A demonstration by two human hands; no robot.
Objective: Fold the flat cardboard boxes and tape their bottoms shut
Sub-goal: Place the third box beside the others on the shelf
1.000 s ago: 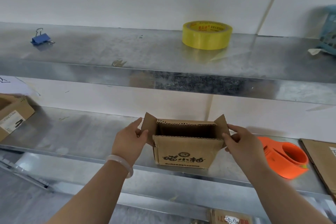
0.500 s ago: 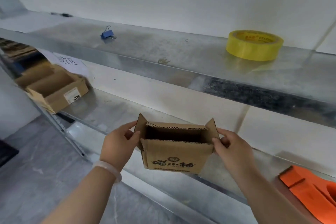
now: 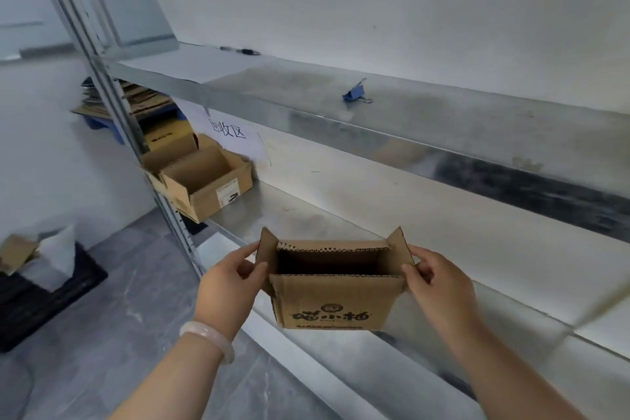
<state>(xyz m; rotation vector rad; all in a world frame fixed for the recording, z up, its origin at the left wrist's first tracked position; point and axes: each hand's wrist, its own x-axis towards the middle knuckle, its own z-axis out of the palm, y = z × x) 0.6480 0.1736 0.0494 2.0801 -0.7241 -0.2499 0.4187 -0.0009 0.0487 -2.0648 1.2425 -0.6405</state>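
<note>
At lower centre, the left hand and right hand each pinched a flap of the box. It seemed folded; the next move was probably to set it by the boxes at mid-left.

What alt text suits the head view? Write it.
The left hand and right hand hold an open cardboard box by its side flaps; a blue binder clip lies on the metal shelf above.
</note>
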